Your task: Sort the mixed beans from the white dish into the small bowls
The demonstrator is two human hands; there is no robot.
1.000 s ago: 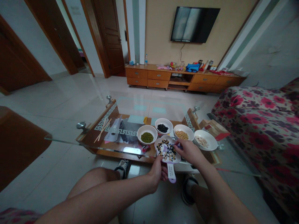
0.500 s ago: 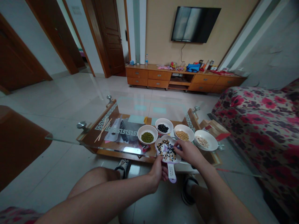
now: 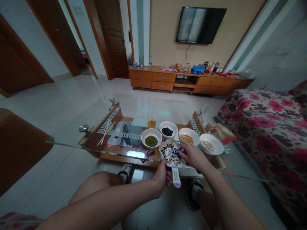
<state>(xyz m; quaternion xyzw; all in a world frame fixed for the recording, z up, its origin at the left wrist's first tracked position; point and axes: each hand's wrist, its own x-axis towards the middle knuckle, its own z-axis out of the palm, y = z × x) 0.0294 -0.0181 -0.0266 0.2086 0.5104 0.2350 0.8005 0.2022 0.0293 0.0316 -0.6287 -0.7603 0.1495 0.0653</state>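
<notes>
My left hand (image 3: 162, 175) grips the rim of a white, purple-edged fan-shaped board (image 3: 177, 176) from its lower left. The board's short handle points toward me, and black and yellowish beans lie scattered over its face. Over its right side my right hand (image 3: 192, 155) pinches a thin dark tool (image 3: 182, 152), mostly hidden by the fingers; its kind is unclear. Behind the board stand white bowls holding green mung beans (image 3: 151, 141), black beans (image 3: 167, 131) and yellow soybeans (image 3: 187, 139). Farther right, a bowl (image 3: 217, 147) contains pale flat pieces.
The glass coffee table (image 3: 134, 155) carries wooden chopsticks (image 3: 105, 134) and clear plastic wrapping (image 3: 117, 131) at left. A brown paper bag (image 3: 222, 132) sits at right, by a floral sofa (image 3: 263, 127). A low cabinet (image 3: 163, 77) lines the far wall.
</notes>
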